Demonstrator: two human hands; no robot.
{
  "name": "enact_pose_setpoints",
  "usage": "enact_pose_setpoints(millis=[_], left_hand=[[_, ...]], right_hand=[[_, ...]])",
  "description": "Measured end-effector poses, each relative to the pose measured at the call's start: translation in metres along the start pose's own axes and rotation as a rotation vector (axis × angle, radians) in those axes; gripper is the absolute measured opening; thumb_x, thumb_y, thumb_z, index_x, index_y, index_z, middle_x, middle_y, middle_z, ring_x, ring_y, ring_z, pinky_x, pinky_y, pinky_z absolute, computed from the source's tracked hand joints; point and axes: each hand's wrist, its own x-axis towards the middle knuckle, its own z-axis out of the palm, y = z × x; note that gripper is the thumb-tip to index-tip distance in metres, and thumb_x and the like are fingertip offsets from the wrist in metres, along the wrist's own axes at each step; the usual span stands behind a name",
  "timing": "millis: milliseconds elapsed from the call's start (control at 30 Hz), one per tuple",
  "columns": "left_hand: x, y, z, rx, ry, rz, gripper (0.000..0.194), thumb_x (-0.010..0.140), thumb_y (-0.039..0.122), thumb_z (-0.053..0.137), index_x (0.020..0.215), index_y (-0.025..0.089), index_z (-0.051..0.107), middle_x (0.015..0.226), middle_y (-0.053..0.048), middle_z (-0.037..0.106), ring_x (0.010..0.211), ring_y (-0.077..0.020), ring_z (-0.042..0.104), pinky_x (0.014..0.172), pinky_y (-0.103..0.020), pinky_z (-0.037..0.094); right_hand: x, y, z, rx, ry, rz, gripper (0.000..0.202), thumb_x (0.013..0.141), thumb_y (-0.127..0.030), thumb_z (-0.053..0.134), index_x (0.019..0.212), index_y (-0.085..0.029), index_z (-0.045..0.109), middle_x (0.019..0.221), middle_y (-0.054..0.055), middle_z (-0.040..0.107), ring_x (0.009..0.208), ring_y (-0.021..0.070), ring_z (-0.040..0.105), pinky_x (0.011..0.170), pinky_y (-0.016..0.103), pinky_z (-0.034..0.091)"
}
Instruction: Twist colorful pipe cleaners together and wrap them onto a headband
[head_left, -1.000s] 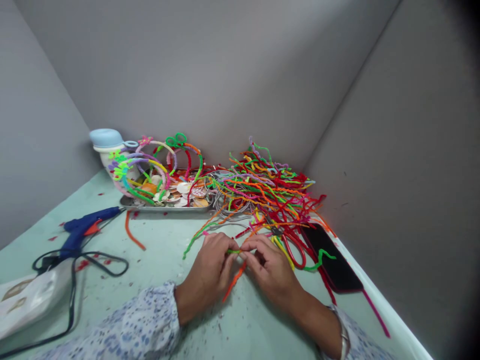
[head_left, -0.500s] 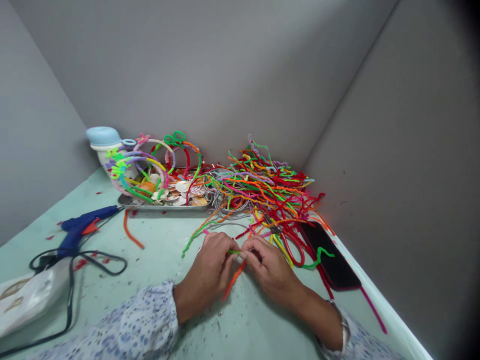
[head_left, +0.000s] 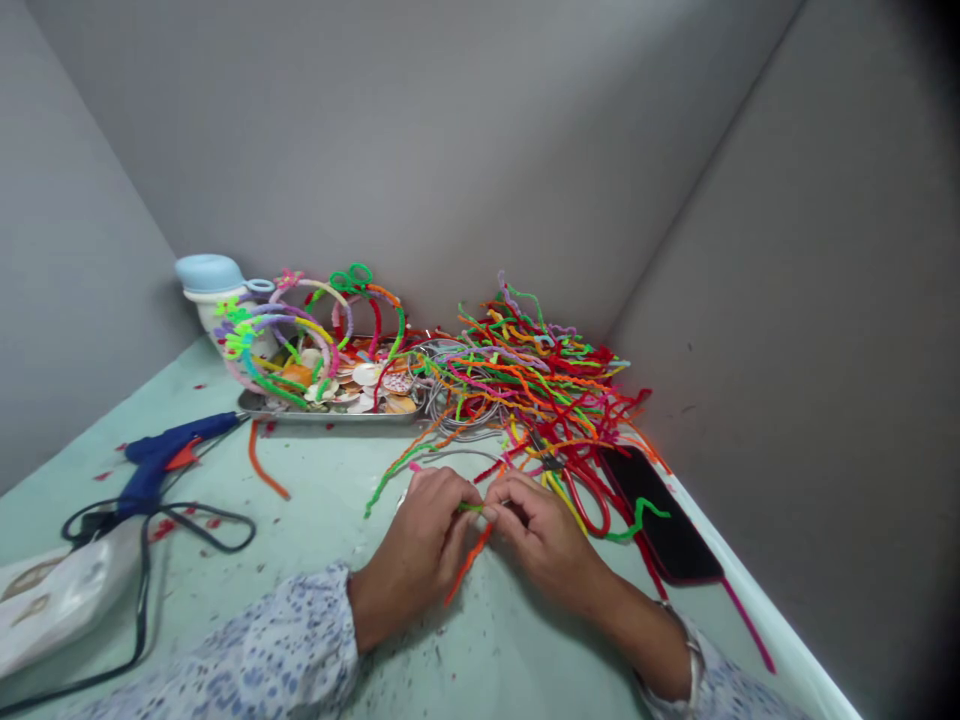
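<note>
Both hands meet over the middle of the table, fingertips almost touching. My left hand [head_left: 426,535] pinches a short stretch of green pipe cleaner [head_left: 471,507] between thumb and forefinger. Opposite it, my right hand [head_left: 541,535] is closed with thumb and forefinger at the other end of that stretch. An orange pipe cleaner [head_left: 469,565] hangs down from the right fingertips toward the table; where it joins the green one is hidden by the fingers. Behind the hands lies a big tangled heap of pipe cleaners [head_left: 525,375] in many colours.
A metal tray [head_left: 337,416] holds shells, with pipe-cleaner-wrapped headbands [head_left: 311,285] standing on it beside a blue-lidded bottle [head_left: 210,275]. At left lie a blue glue gun [head_left: 150,465], its cord and a white packet [head_left: 67,590]. Red-handled pliers [head_left: 589,490] and a phone [head_left: 664,520] lie right.
Almost nothing differs. The hands keep the same pinch on the pipe cleaners, and the whole view has shifted very slightly.
</note>
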Motion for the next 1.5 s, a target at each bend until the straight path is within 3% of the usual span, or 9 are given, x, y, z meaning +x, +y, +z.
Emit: enact_pose_setpoints(millis=[133,233,333,433,633,933,1067,1267,1500], left_hand=[[0.0,-0.001,0.0,-0.012,0.032,-0.021,0.01,0.094,0.019,0.044,0.096,0.019,0.055,0.091,-0.006,0.06,0.086,-0.0207,0.052,0.08,-0.036,0.039],[0.001,-0.001,-0.003,-0.038,0.083,-0.084,0.017,0.094,0.019,0.044,0.107,0.02,0.055,0.099,-0.007,0.06,0.094,-0.0221,0.053,0.084,-0.037,0.04],[0.003,0.0,-0.006,-0.074,0.125,-0.125,0.016,0.095,0.019,0.043,0.102,0.02,0.057,0.096,-0.006,0.059,0.094,-0.0213,0.053,0.085,-0.036,0.041],[0.003,0.002,-0.007,-0.108,0.157,-0.147,0.015,0.096,0.021,0.043,0.098,0.02,0.057,0.094,-0.005,0.058,0.092,-0.0205,0.053,0.083,-0.034,0.041],[0.0,0.006,-0.007,-0.196,0.128,-0.16,0.012,0.095,0.023,0.045,0.098,0.02,0.056,0.095,-0.004,0.058,0.092,-0.0186,0.054,0.082,-0.032,0.042],[-0.002,0.011,-0.008,-0.223,0.191,-0.115,0.011,0.095,0.022,0.044,0.092,0.02,0.055,0.087,-0.003,0.056,0.084,-0.0175,0.054,0.076,-0.03,0.042],[-0.002,0.011,-0.008,-0.239,0.236,-0.125,0.012,0.095,0.022,0.043,0.092,0.021,0.054,0.086,-0.002,0.055,0.082,-0.0171,0.053,0.075,-0.029,0.043],[0.005,0.008,-0.012,-0.374,0.279,-0.316,0.014,0.095,0.031,0.044,0.09,0.021,0.053,0.083,-0.001,0.053,0.079,-0.0167,0.051,0.072,-0.028,0.043],[0.018,0.004,-0.021,-0.561,0.314,-0.479,0.022,0.093,0.039,0.048,0.086,0.019,0.053,0.072,0.003,0.046,0.065,-0.013,0.043,0.061,-0.023,0.04]], right_hand=[[-0.002,0.004,0.005,0.06,0.042,0.036,0.008,0.089,-0.02,0.056,0.083,-0.019,0.062,0.081,0.0,0.06,0.069,0.0123,0.055,0.061,0.023,0.044],[-0.006,0.007,0.008,0.057,0.238,-0.003,0.014,0.087,-0.022,0.059,0.101,-0.021,0.061,0.105,0.006,0.059,0.066,0.011,0.056,0.058,0.024,0.049],[-0.01,0.006,0.008,-0.044,0.405,-0.143,0.011,0.087,-0.02,0.058,0.098,-0.021,0.06,0.1,0.007,0.059,0.069,0.0126,0.058,0.059,0.025,0.051],[-0.01,0.006,0.008,-0.125,0.349,-0.228,0.011,0.087,-0.02,0.056,0.097,-0.021,0.061,0.091,0.006,0.061,0.072,0.0153,0.059,0.061,0.027,0.052],[-0.009,0.008,0.011,-0.161,0.245,-0.181,0.033,0.088,-0.02,0.055,0.12,-0.019,0.054,0.117,0.013,0.057,0.088,0.0188,0.064,0.079,0.034,0.056],[-0.01,0.013,0.013,-0.148,0.143,-0.188,0.049,0.086,-0.023,0.059,0.133,-0.022,0.046,0.117,0.013,0.058,0.09,0.0203,0.064,0.074,0.033,0.058],[-0.013,0.01,0.012,-0.067,0.166,-0.264,0.037,0.087,-0.021,0.057,0.124,-0.022,0.053,0.103,0.009,0.067,0.073,0.0159,0.065,0.068,0.029,0.056],[-0.018,0.001,0.003,-0.137,0.298,-0.361,0.024,0.088,-0.022,0.056,0.112,-0.021,0.058,0.085,0.004,0.072,0.049,0.0112,0.058,0.051,0.025,0.05],[-0.022,-0.01,-0.004,-0.408,0.358,-0.573,0.027,0.088,-0.024,0.057,0.114,-0.02,0.054,0.086,0.009,0.075,0.076,0.0217,0.072,0.062,0.033,0.055]])
